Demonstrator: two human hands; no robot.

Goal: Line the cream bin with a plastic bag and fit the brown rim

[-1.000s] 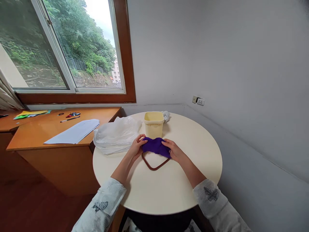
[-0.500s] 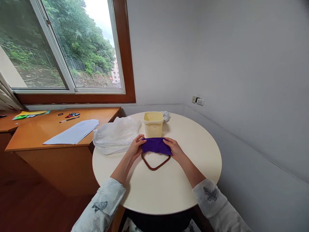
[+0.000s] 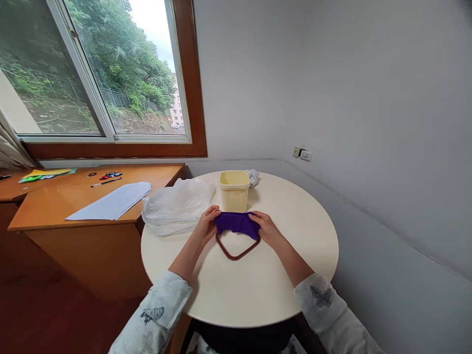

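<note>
A piece of purple cloth (image 3: pixel 236 222) is stretched between my two hands above the round cream table (image 3: pixel 243 295). My left hand (image 3: pixel 209 222) pinches its left upper corner, and my right hand (image 3: pixel 264 226) pinches the right one. The cloth's lower edge hangs loose and looks uneven. Below it, a brown frame with rounded corners (image 3: pixel 236 258) lies on the table, its far part hidden by the cloth. Just beyond the cloth stands a pale yellow plastic tub (image 3: pixel 235 196), upright, with an open top.
A crumpled clear plastic bag (image 3: pixel 177 206) lies at the table's left. Behind the tub rests a greyish bundle (image 3: pixel 253 177). The wooden desk (image 3: pixel 73 196) on the left carries white papers (image 3: pixel 114 201), a pen (image 3: pixel 106 182) and small items. Walls and a window border the far side.
The cloth has dipped slightly toward me, and its top edge is pulled straighter. Both hands keep their pinch on it. The tub, frame and bag have stayed put.
</note>
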